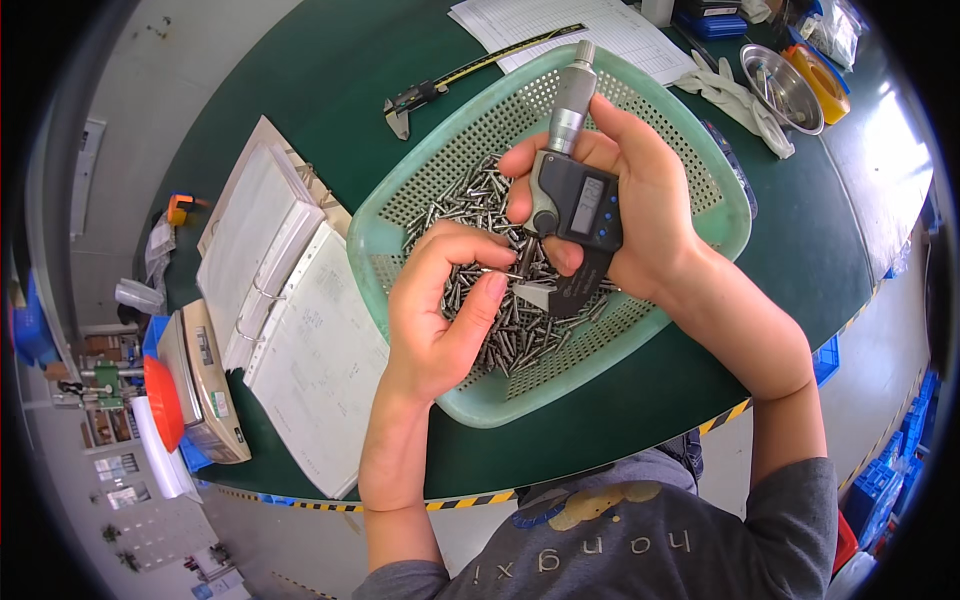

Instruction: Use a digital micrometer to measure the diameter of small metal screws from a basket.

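My right hand (pixel 645 190) is wrapped round a digital micrometer (pixel 580 200), its grey thimble pointing up and away and its dark frame curving down toward me. My left hand (pixel 435 310) is closed in a pinch, thumb against fingers, on a small metal pin (pixel 497 270) beside the micrometer's measuring gap. Whether the pin touches the measuring faces I cannot tell. Both hands are above a pale green perforated plastic basket (pixel 480 408), which holds a heap of small metal pins (pixel 515 340).
Left of the basket lies an open ring binder (pixel 310 350), with a beige scale (pixel 205 380) beyond it. A caliper (pixel 430 93) and paper sheets (pixel 580 30) lie behind. At far right are white gloves (pixel 735 100) and a metal bowl (pixel 780 90). Striped tape (pixel 480 500) edges the green table.
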A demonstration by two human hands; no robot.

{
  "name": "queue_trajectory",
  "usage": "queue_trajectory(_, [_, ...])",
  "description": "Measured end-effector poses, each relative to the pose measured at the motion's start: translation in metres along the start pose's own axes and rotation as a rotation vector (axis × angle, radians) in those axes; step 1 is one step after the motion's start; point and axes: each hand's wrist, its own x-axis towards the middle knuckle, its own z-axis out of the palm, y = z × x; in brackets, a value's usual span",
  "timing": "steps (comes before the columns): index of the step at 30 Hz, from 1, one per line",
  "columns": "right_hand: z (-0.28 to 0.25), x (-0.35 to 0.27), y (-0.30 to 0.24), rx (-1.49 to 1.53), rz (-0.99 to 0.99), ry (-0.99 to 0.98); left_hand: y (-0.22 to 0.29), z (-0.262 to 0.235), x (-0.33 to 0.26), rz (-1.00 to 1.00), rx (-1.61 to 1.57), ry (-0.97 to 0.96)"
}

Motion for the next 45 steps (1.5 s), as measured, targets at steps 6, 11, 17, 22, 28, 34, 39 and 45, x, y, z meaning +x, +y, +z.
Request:
queue_trajectory(6, [0.001, 0.000, -0.001, -0.013, 0.012, -0.005, -0.001, -0.001, -0.001, -0.018, -0.054, -0.026])
queue_trajectory(11, [0.000, 0.000, 0.000, -0.014, 0.015, -0.017, -0.001, -0.001, -0.001, -0.029, -0.067, -0.036])
queue_trajectory(17, [0.003, -0.001, -0.002, -0.034, 0.009, 0.006, -0.001, -0.001, -0.001, -0.043, -0.113, -0.051])
queue_trajectory(22, [0.006, -0.002, -0.002, -0.063, 0.015, 0.009, 0.005, -0.001, -0.001, -0.078, -0.151, -0.033])
queue_trajectory(28, [0.005, -0.003, -0.001, -0.142, -0.005, 0.005, 0.003, 0.000, -0.002, -0.133, -0.212, -0.033])
queue_trajectory(34, [0.002, 0.000, -0.001, -0.026, -0.035, 0.020, -0.004, 0.000, -0.001, -0.074, 0.198, 0.298])
queue_trajectory(39, [0.000, 0.000, -0.001, 0.054, 0.004, 0.037, 0.013, 0.011, 0.002, -0.055, 0.840, -0.103])
queue_trajectory(45, [-0.004, 0.001, 0.000, 0.051, -0.007, 0.003, 0.019, 0.014, -0.002, -0.099, 1.017, -0.308])
